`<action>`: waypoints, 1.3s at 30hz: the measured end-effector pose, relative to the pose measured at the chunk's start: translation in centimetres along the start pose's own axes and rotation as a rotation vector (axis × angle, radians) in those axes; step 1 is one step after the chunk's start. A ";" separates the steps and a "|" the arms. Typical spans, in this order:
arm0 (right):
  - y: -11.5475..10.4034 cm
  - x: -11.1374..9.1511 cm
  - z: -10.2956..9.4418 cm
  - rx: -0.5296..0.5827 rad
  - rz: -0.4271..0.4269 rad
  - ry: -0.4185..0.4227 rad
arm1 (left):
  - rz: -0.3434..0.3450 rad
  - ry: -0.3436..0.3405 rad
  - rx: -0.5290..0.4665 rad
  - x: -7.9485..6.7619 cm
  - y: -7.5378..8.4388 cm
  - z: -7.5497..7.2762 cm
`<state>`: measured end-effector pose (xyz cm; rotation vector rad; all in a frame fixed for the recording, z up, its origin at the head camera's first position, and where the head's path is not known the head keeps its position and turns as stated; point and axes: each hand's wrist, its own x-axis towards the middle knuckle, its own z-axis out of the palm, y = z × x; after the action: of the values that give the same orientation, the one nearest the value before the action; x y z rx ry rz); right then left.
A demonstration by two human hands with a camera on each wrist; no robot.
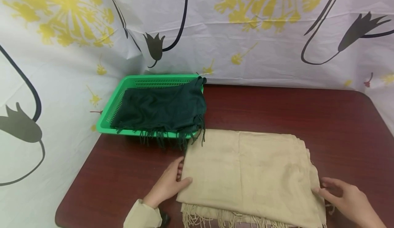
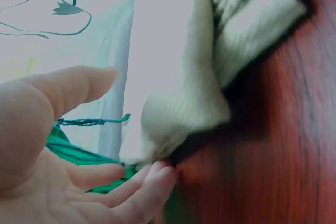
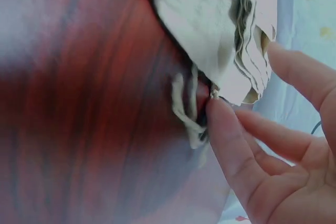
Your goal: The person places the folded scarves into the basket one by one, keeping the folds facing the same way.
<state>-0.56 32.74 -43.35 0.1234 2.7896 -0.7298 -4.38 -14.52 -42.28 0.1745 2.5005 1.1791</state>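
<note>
On the table (image 1: 261, 111), the folded beige cloth (image 1: 246, 173) is laid at five o'clock in the head view. Its nine o'clock edge is met by the left hand (image 1: 168, 183), angled toward one o'clock, thumb spread, fingers loosely extended. Its three o'clock edge is flanked by the right hand (image 1: 349, 197), pointed toward ten, fingers relaxed, nothing clasped by either.

A left hand (image 1: 167, 183) and right hand (image 1: 351, 200) are flanking 1 folded beige cloth (image 1: 249, 173).
I'm watching them touching its side edges on a dark red table (image 1: 277, 110); pale fringe (image 1: 221, 217) is spilling along the near side, and farther back 1 green basket (image 1: 166, 77) is holding a dark green cloth (image 1: 163, 105), tassels (image 1: 160, 137) drooping over the rim.
</note>
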 end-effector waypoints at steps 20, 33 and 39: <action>-0.6 0.5 0.8 0.247 -0.045 0.001 | 0.005 -0.035 -0.271 1.2 -0.2 0.3; -0.1 0.7 1.0 0.540 0.171 -0.261 | -0.009 -0.092 -0.299 1.6 -0.8 0.7; 0.5 0.9 1.4 0.698 0.194 -0.315 | 0.009 -0.138 -0.378 1.6 -0.8 0.6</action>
<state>-1.00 32.51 -44.97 0.3622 2.0872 -1.4849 -5.60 -14.21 -43.71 0.1595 2.1158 1.5588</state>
